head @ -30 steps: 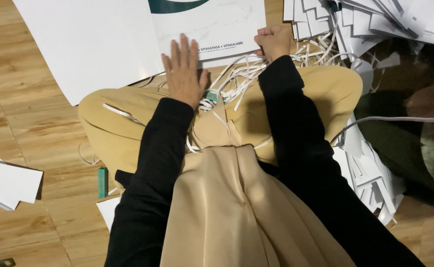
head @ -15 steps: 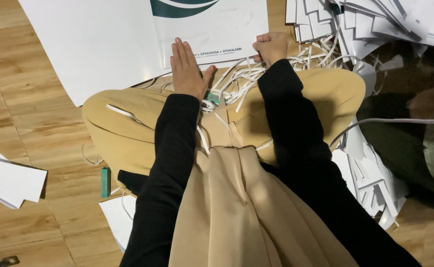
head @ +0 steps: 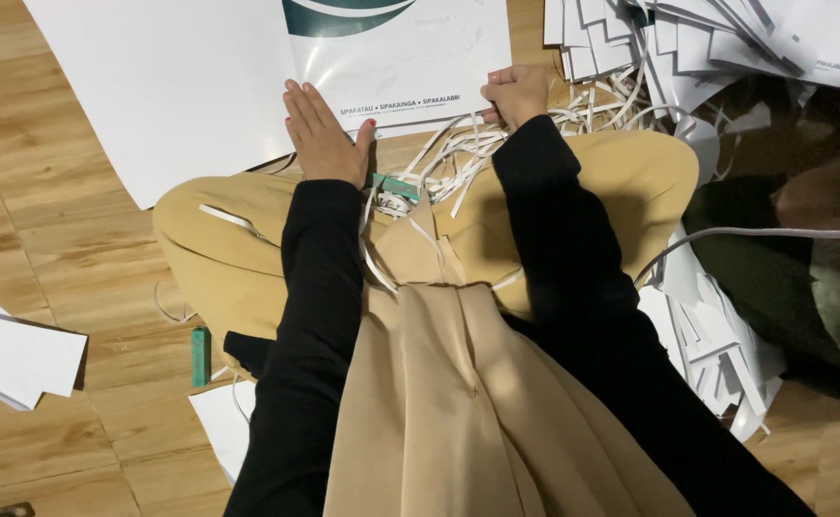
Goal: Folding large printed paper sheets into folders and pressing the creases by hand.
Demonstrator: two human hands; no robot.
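Forward since 1 second ago, left hand (head: 322, 139) lies flat, fingers together, on printed sheet (head: 396, 67); right hand (head: 515, 94) pinches its edge beside paper strips (head: 458, 153).

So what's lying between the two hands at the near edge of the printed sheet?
In the head view, between left hand and right hand: the printed sheet, white paper strips and a small green object.

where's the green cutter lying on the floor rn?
In the head view, the green cutter lies on the wooden floor at lower left, beside the person's left knee, near a white sheet.
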